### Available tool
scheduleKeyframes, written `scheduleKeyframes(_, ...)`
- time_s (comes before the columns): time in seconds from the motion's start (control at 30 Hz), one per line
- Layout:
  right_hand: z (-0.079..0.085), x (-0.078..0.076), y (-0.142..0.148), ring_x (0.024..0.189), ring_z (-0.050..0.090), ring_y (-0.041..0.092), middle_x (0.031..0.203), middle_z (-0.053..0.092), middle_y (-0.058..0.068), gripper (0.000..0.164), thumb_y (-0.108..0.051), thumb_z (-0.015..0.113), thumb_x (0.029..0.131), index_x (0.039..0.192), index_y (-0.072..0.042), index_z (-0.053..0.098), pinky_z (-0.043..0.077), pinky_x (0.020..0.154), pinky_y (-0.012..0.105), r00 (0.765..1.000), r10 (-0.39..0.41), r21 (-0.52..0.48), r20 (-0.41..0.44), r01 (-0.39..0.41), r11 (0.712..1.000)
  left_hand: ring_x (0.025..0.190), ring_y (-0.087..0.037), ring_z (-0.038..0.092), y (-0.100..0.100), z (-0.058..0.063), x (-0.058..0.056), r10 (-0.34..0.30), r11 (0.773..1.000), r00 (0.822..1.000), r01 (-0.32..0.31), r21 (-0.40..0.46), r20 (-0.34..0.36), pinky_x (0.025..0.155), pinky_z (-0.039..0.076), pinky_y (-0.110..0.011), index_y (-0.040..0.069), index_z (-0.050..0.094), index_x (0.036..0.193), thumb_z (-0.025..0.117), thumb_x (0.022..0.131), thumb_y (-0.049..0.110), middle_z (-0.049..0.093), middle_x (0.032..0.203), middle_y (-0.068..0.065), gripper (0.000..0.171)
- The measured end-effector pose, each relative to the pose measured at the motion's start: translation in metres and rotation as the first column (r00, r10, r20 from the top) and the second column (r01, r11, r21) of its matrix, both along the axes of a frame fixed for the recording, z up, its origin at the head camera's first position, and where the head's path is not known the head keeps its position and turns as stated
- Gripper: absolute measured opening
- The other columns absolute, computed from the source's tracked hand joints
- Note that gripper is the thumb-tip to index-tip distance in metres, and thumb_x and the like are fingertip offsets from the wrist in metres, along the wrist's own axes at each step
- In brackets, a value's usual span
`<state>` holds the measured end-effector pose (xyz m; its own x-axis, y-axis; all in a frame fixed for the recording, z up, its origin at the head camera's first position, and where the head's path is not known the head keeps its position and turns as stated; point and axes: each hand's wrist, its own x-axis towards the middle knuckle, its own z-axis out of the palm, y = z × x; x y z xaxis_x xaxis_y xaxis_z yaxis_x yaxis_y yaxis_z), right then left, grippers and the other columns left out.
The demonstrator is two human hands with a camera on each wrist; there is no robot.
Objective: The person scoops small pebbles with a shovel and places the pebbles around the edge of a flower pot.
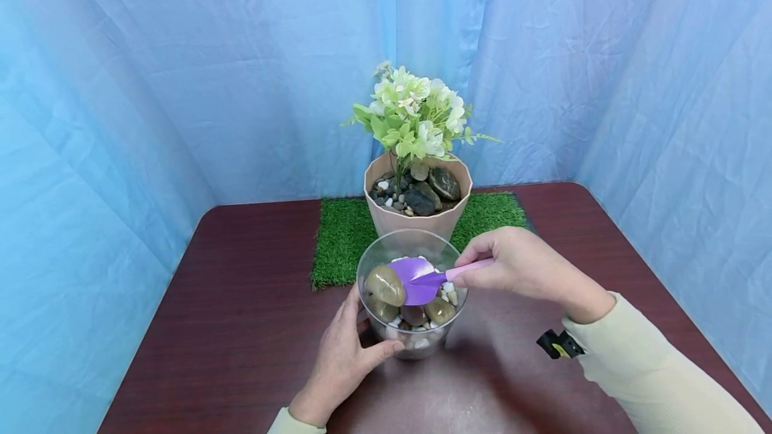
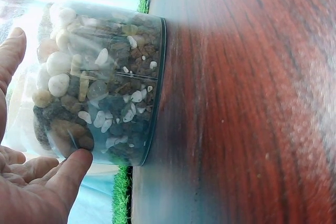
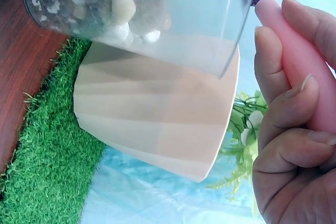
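My right hand (image 1: 521, 266) grips the pink handle (image 3: 302, 59) of a small trowel (image 1: 416, 290), its fingers curled round it. The trowel's purple blade is tilted inside the mouth of a clear plastic pot (image 1: 416, 352). Against the blade's tip, at the pot's left side, lies a large tan stone (image 1: 384, 285). Below it sit more big stones (image 1: 440, 310) and white pebbles. My left hand (image 1: 342, 357) holds the pot from the left, thumb in front and fingers round the side. Through the wall, the left wrist view shows layered stones, white chips (image 2: 128, 114) and brown bits.
Behind the clear pot stands a beige pot (image 1: 416, 223) with white flowers (image 1: 422, 109) and dark stones. It rests on a green turf mat (image 1: 340, 243). The dark red wooden table (image 1: 241, 327) is bordered by blue curtains (image 1: 241, 86). A black device (image 1: 559, 345) sits at the right cuff.
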<state>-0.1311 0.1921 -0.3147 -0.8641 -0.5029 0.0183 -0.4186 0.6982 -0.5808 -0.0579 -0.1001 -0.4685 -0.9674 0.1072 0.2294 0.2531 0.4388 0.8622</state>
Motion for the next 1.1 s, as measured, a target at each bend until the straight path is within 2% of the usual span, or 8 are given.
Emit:
scheduleKeyframes(0.27,0.008,-0.004,0.006,0.064,0.057,0.008,0.074,0.071,-0.018,0.011,-0.053,0.081,0.088,0.086,-0.042,0.078,0.049,0.054,0.025,0.997,-0.070,-0.003,0.022,0.070,0.998,0.134,-0.028,0.059,-0.001,0.000,0.001,0.001,1.000,1.000,-0.001,-0.021,0.003,0.100,0.061,-0.031,0.012,0.022,0.167,0.095,0.072,0.045,0.041,0.163,-0.016,0.124)
scheduleKeyframes(0.7,0.017,-0.010,0.011,0.062,0.058,0.011,0.074,0.073,-0.017,0.017,-0.055,0.081,0.087,0.087,-0.038,0.080,0.049,0.051,0.027,0.993,-0.115,0.011,0.020,0.114,0.993,0.131,-0.027,0.061,-0.001,0.001,0.001,0.006,0.999,1.000,-0.006,-0.048,0.003,0.100,0.061,-0.033,0.012,0.022,0.167,0.094,0.073,0.047,0.041,0.162,-0.017,0.124)
scheduleKeyframes(0.9,0.020,-0.014,0.013,0.065,0.059,0.011,0.074,0.072,-0.017,0.018,-0.055,0.080,0.087,0.087,-0.036,0.080,0.051,0.054,0.027,0.992,-0.125,0.015,-0.006,0.125,0.992,0.135,-0.029,0.058,-0.001,0.001,0.001,0.006,0.999,1.000,-0.006,-0.043,0.001,0.100,0.061,-0.035,0.011,0.022,0.167,0.094,0.073,0.046,0.040,0.163,-0.017,0.124)
scheduleKeyframes(1.1,0.025,-0.018,0.015,0.062,0.055,0.012,0.071,0.071,-0.013,0.022,-0.058,0.078,0.088,0.087,-0.037,0.079,0.047,0.052,0.027,0.989,-0.145,0.016,-0.009,0.145,0.989,0.138,-0.027,0.055,-0.001,0.000,0.000,0.000,1.000,1.000,0.000,-0.031,-0.006,0.101,0.061,-0.034,0.012,0.022,0.167,0.095,0.073,0.044,0.040,0.163,-0.016,0.124)
